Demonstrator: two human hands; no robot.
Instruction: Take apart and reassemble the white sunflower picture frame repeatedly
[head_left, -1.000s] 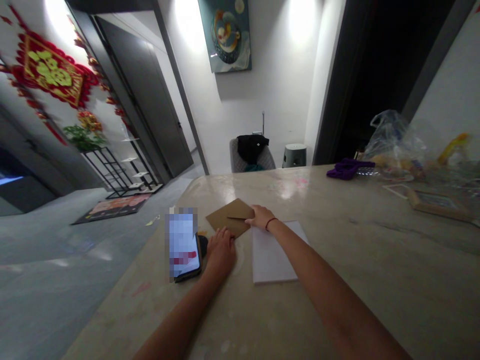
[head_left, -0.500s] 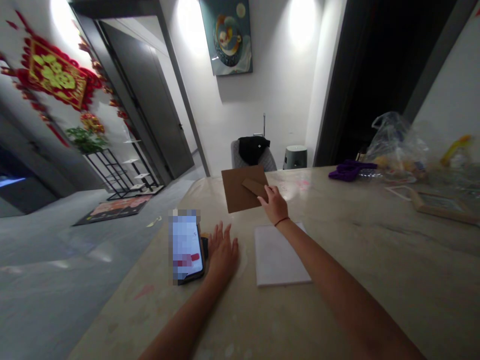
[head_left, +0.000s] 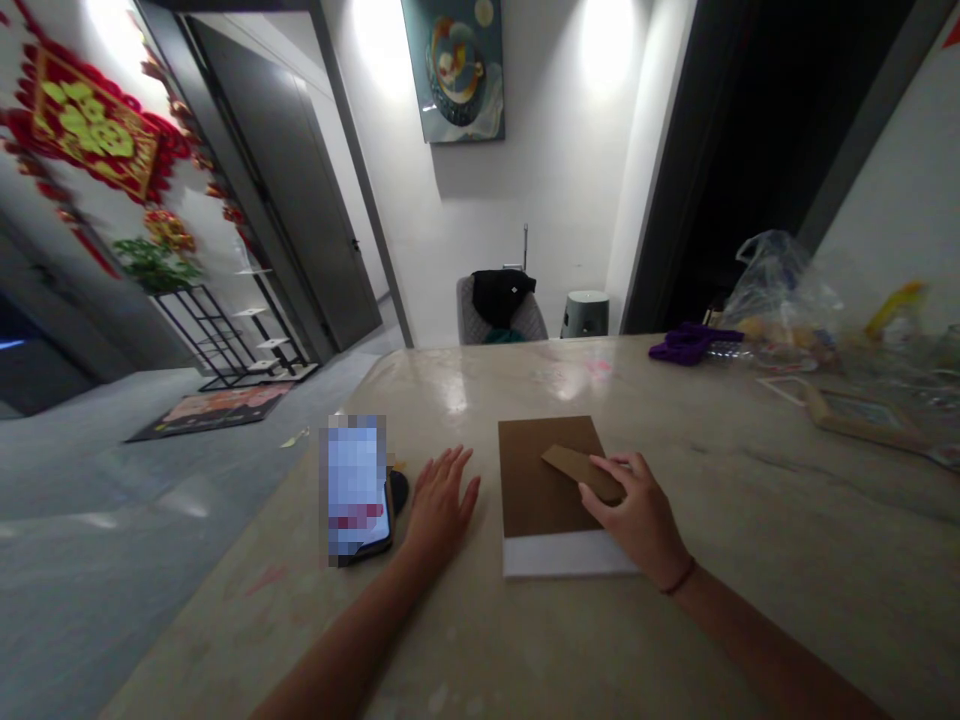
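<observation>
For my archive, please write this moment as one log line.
right hand: pinches tan tapered strip | brown rectangular board: under strip, overlapping flat white rectangle | left hand: spread on beige marbled table

The back wall is bleached by two bright patches high up, one on either side of the painting, beneath which a soft shadow is cast. Pale glare is thrown across the worktop near its far edge, while the brown board is left dull. The doorway at right is sunk in black. The wall hanging is skewed, the plastic bag is blurred, and the phone screen is masked (by coarse pixel blocks).
</observation>
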